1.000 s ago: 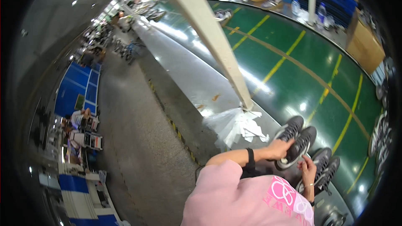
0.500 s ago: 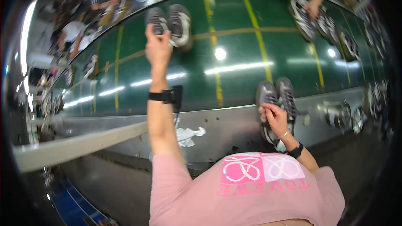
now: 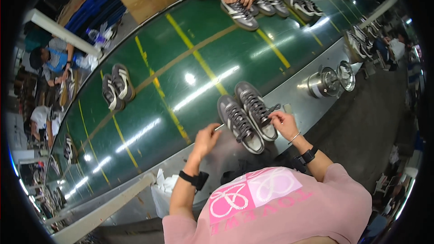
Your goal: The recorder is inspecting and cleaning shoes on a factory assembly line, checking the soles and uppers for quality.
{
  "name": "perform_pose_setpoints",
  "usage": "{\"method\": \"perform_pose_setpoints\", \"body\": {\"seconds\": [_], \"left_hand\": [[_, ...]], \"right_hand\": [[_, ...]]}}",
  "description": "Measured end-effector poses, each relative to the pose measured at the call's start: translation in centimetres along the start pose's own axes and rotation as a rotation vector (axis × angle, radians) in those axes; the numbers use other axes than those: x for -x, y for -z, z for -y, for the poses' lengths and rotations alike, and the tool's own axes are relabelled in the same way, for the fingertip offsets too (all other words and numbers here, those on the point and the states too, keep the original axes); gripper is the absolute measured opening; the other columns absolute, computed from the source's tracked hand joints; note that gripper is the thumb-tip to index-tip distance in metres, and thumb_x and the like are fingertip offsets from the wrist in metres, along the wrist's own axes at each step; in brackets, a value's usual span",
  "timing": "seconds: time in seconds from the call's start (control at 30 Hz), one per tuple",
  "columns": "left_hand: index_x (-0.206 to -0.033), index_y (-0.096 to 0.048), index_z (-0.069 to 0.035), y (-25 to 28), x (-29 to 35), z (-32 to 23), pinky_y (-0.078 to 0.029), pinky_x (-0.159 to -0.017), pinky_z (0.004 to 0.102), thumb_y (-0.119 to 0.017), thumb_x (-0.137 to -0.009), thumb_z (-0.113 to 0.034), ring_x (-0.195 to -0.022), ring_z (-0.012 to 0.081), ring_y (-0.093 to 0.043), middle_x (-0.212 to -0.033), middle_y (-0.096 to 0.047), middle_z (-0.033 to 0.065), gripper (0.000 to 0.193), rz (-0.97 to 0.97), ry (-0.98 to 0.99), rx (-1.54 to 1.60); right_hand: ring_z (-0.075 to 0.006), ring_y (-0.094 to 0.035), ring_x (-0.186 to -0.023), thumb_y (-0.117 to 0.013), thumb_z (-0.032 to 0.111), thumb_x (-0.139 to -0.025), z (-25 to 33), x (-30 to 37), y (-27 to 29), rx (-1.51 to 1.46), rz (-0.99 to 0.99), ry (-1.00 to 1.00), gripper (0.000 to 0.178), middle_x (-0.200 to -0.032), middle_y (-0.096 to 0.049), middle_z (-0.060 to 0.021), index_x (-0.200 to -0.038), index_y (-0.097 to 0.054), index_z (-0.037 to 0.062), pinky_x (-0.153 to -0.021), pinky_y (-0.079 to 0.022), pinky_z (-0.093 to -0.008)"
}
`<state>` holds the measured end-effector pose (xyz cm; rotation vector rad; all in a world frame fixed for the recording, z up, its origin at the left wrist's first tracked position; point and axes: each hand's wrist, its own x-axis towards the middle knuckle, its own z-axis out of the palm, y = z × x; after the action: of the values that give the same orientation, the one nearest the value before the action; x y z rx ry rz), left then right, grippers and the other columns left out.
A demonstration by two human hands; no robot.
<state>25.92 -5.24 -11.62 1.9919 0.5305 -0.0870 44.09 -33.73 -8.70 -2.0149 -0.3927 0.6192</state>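
While the left hand [image 3: 206, 141] hangs half-open just beside, fingers loosely bent, a pair of low grey-brown shoes [image 3: 239, 124] stands side by side: pale side stripes, whitish insoles, toes over the glossy green belt [image 3: 185, 92], heels toward the silver metal worktop [image 3: 291, 88]. Right hand [image 3: 287, 125]: fingers pinching the right shoe's black lace [image 3: 260, 110].

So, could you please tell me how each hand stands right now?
Left hand: half-open, apparently empty, left of the nearest shoes.
Right hand: partly closed at the dark laces of the right-hand shoe; grip cannot be told.
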Motion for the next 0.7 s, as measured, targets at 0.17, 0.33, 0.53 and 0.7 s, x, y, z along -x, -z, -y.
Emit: {"method": "perform_pose_setpoints", "body": {"seconds": [0.17, 0.33, 0.53, 0.7], "left_hand": [[-0.151, -0.027, -0.010, -4.9, 2.0, -3.4, -0.050, -0.087, 0.0420, -0.078, -0.080, -0.030, -0.101, 0.0384, -0.065, -0.117, -0.063, 0.0272, 0.090, 0.059, 0.026, 0.068], [-0.155, -0.005, -0.011, -9.4, 3.4, -3.2, -0.048, -0.095, 0.0421, -0.085, -0.072, -0.029, -0.112, 0.0389, -0.061, -0.129, -0.051, 0.0325, 0.116, 0.094, 0.280, 0.293], [-0.154, -0.005, -0.008, -12.3, 2.3, -5.4, -0.050, -0.088, 0.0423, -0.080, -0.076, -0.023, -0.102, 0.0393, -0.065, -0.117, -0.061, 0.0293, 0.109, -0.137, 0.093, 0.247], [-0.147, -0.031, -0.004, -12.5, 0.3, -9.0, -0.050, -0.086, 0.0435, -0.062, -0.079, -0.016, -0.095, 0.0399, -0.067, -0.104, -0.068, 0.0247, 0.076, -0.345, 0.286, -0.063]], "right_hand": [[-0.0362, -0.065, -0.091, -0.072, 0.029, -0.081, 0.3, -0.2, 0.0, 0.443, 0.062, -0.023, 0.041, -0.098, -0.065, -0.0192, -0.105, -0.058, -0.0007, -0.079, -0.052, -0.0432], [-0.0430, -0.060, -0.106, -0.070, 0.025, -0.080, -4.8, -2.0, -0.9, 0.561, -0.022, 0.012, 0.056, -0.113, -0.060, -0.0265, -0.120, -0.051, -0.0084, -0.091, -0.051, -0.0475], [-0.0444, -0.064, -0.095, -0.063, 0.018, -0.082, -3.3, -3.3, 1.3, 0.548, 0.279, 0.126, 0.035, -0.106, -0.064, -0.0286, -0.107, -0.059, -0.0052, -0.087, -0.051, -0.0494], [-0.0482, -0.061, -0.086, -0.059, 0.016, -0.083, -0.5, -4.9, 4.3, 0.475, 0.239, 0.232, 0.024, -0.091, -0.064, -0.0281, -0.096, -0.052, -0.0027, -0.078, -0.048, -0.0548]]}}
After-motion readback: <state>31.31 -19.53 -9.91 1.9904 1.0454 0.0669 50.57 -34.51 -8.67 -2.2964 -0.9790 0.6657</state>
